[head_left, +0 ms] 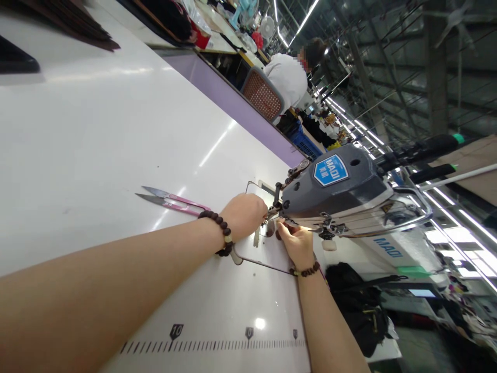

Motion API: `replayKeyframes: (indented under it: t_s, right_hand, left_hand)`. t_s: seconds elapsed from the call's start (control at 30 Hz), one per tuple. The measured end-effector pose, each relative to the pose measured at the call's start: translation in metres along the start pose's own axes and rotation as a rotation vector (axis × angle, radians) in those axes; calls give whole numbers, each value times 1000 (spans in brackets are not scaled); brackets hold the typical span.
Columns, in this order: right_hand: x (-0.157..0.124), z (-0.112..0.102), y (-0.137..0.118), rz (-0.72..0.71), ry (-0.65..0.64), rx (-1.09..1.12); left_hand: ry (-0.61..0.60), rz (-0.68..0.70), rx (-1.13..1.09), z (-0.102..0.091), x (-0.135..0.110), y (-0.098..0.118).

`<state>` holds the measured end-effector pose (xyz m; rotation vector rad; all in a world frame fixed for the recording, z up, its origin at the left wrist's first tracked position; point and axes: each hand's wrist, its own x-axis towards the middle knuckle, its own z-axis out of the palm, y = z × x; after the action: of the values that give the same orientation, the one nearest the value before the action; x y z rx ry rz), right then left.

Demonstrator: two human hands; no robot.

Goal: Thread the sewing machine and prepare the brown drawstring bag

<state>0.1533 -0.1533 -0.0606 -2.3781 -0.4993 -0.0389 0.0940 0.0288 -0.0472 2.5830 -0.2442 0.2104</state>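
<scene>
My left hand [246, 213] is curled closed beside the needle area of a sewing machine [330, 181]. Its fingertips are turned away, so whatever they hold is hidden. On the other side of the needle, my right hand [298, 243] is bent with thumb and fingers drawn together under the machine head. Something small and dark brown shows by those fingertips, too small to name. Both hands are over the metal needle plate [267, 254]. Pink-handled thread snips [174, 202] lie on the white table just beyond my left wrist, blades pointing away from the machine.
A printed ruler scale [213, 344] runs along the near table edge. Stacked dark brown pieces [73, 23] lie at the far left corner, near a black object [17, 57]. Past a purple panel [233, 98], a person in white [287, 77] sits on a chair [264, 93].
</scene>
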Motion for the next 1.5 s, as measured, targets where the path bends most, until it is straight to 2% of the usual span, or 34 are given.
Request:
replayKeyframes:
  t_s: [0.17,0.37,0.47,0.53,0.6,0.7,0.8,0.87,0.93,1.0,1.07,1.1,1.13,1.17,1.3,1.43,1.5]
  right_hand:
    - [-1,-15,6,6,-124,126]
    - [-5,-18,9,-93,-359,264]
    - [-4,-22,5,-157,-486,206]
    - [-4,-30,0,-183,-509,83]
    - [-5,-42,-5,-184,-465,-83]
    - [-11,-60,-7,-163,-406,-290]
    - [-23,-73,-4,-152,-407,-390]
    - [-34,-78,-1,-145,-377,-417]
    - [-51,-81,2,-142,-315,-417]
    - [-73,-82,6,-145,-227,-389]
    - [-99,-77,15,-149,-128,-330]
    - [-111,-72,22,-141,-37,-297]
    - [-123,-67,30,-149,-2,-260]
    - [-131,-60,38,-167,-10,-220]
    - [-145,-43,64,-206,54,-127]
    - [-142,-45,68,-171,62,-91]
    - [-140,-42,73,-207,139,-77]
  left_hand:
    - [20,49,-28,-3,-4,2]
    - [17,90,-58,-5,-6,4]
    - [24,124,-98,-7,-7,7]
    - [36,123,-147,-16,-8,12]
    - [28,81,-158,-35,-11,20]
    - [-25,-7,-59,-73,-23,36]
    - [-26,-25,35,-104,-55,46]
    - [10,-28,48,-110,-87,41]
    - [67,-56,38,-104,-124,26]
    - [181,-85,21,-92,-163,6]
    - [295,-201,12,-80,-199,-12]
    - [375,-266,12,-75,-214,-18]
    - [493,-331,6,-70,-226,-22]
    - [533,-366,36,-66,-235,-25]
    - [586,-424,134,-53,-241,-20]
    - [582,-440,137,-49,-235,-7]
    - [591,-451,99,-51,-235,-6]
